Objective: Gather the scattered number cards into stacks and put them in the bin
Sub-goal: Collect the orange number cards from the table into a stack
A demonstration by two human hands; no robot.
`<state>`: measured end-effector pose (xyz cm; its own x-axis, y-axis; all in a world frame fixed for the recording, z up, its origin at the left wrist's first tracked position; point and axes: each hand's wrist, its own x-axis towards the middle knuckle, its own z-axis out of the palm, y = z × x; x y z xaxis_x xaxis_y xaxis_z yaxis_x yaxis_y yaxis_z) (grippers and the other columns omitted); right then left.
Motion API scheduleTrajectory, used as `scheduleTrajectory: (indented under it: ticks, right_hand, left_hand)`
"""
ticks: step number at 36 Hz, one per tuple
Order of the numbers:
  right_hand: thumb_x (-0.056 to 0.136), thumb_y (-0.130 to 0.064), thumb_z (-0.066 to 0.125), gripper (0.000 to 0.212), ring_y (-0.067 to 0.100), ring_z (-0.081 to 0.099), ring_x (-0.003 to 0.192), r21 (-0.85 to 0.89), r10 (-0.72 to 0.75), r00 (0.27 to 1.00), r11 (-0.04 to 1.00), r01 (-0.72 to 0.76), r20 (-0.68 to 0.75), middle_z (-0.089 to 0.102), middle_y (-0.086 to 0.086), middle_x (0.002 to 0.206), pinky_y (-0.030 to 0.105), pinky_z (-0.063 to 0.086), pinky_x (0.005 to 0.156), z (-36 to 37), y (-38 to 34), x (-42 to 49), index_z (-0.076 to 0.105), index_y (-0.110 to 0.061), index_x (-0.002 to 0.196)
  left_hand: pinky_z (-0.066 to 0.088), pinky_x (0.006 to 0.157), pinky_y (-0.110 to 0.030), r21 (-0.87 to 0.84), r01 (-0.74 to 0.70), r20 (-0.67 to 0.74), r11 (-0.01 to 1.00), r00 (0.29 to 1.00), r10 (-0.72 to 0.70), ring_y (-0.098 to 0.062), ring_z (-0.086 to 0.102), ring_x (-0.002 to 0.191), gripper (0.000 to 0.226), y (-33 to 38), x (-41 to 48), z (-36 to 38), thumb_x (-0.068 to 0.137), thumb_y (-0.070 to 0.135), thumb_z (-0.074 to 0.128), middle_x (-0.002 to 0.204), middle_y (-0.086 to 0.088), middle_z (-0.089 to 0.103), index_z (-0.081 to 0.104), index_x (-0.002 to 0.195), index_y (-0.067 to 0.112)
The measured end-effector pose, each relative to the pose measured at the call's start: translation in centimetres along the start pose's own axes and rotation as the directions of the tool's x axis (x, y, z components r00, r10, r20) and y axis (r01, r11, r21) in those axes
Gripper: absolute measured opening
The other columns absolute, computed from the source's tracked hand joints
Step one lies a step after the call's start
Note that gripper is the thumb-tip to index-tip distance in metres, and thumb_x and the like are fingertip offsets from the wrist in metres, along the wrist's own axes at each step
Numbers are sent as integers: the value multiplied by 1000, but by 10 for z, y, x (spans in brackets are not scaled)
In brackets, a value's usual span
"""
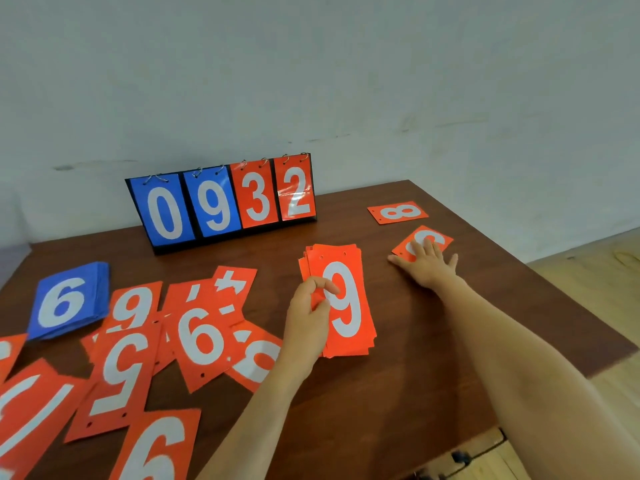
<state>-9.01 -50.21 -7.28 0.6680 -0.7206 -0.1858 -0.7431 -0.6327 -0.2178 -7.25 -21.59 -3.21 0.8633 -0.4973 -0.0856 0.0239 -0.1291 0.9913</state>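
Note:
My left hand (310, 308) grips the left edge of a stack of orange number cards (346, 303) topped by a 9, near the table's middle. My right hand (427, 263) lies flat with spread fingers on a single orange card (438, 237) to the right. Beyond it lies another orange card showing an 8 (398, 213). Several loose orange cards (138, 348) are scattered over the left and front of the table. A stack of blue cards topped by a 6 (67, 301) sits at the left. No bin is in view.
A flip scoreboard (221, 202) reading 0 9 3 2 stands at the back of the brown wooden table (433, 358), against a pale wall. The table's right edge drops to a light wood floor (606, 271).

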Motion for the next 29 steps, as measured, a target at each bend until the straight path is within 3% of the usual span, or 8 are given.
scheduleTrajectory:
  ticks: [7, 11, 14, 19, 22, 27, 29]
  right_hand:
    - [87, -72, 29, 80, 30, 16, 144, -122, -96, 995, 988, 98, 21, 11, 9, 158, 53, 14, 115, -5, -9, -37, 20, -23, 149]
    - [93, -60, 33, 69, 28, 12, 146, -101, -232, 971, 966, 237, 59, 7, 9, 159, 43, 18, 116, 9, -15, -103, 20, -23, 150]
    - [91, -62, 37, 71, 23, 9, 146, -70, -344, 937, 935, 348, 62, 6, 4, 160, 37, 16, 117, 22, -12, -167, 21, -25, 149]
    - [79, -75, 43, 88, 18, 3, 147, -9, -436, 888, 897, 442, 145, -3, -7, 159, 40, 14, 117, 30, 6, -248, 13, -33, 151]
    - [75, -74, 53, 89, 14, 6, 147, 76, -483, 861, 876, 477, 160, -1, -14, 159, 40, 20, 116, 30, 23, -272, 18, -39, 148]
    - [85, -46, 63, 78, 10, 7, 146, 44, -542, 822, 838, 544, 175, -2, -14, 159, 35, 22, 116, 35, 43, -295, 19, -36, 149]
    - [90, -30, 60, 63, 11, 19, 143, 57, -556, 823, 831, 554, 118, 11, -13, 158, 33, 29, 113, 37, 46, -302, 31, -38, 145]
  left_hand:
    - [53, 92, -42, 53, -6, -6, 999, 1000, 6, -20, 49, 121, 22, -2, -20, -5, 97, 14, 46, 135, 6, 49, 58, 86, 29]
    - [51, 94, -38, 109, -18, -10, 994, 1000, 20, -17, 46, 122, 22, -2, -39, -15, 97, 13, 45, 136, 5, 46, 56, 87, 29]
    - [49, 96, -39, 156, -17, -22, 988, 1000, 21, -17, 44, 123, 24, -4, -57, -24, 97, 11, 44, 136, 3, 46, 56, 86, 29]
    - [51, 90, -33, 135, 1, -33, 991, 999, 4, -18, 45, 121, 25, -16, -90, -39, 98, 10, 43, 135, 1, 46, 56, 88, 28]
    - [50, 94, -40, 92, 31, -36, 995, 999, -28, -19, 45, 122, 25, -24, -107, -45, 98, 11, 43, 135, 1, 46, 58, 88, 28]
    - [51, 94, -43, 56, 55, -27, 997, 998, -53, -22, 46, 123, 23, -25, -129, -46, 97, 11, 45, 137, 1, 44, 58, 91, 30]
    - [51, 93, -44, 33, 64, -24, 997, 998, -64, -23, 47, 121, 22, -24, -135, -46, 97, 11, 46, 137, -1, 44, 56, 95, 31]
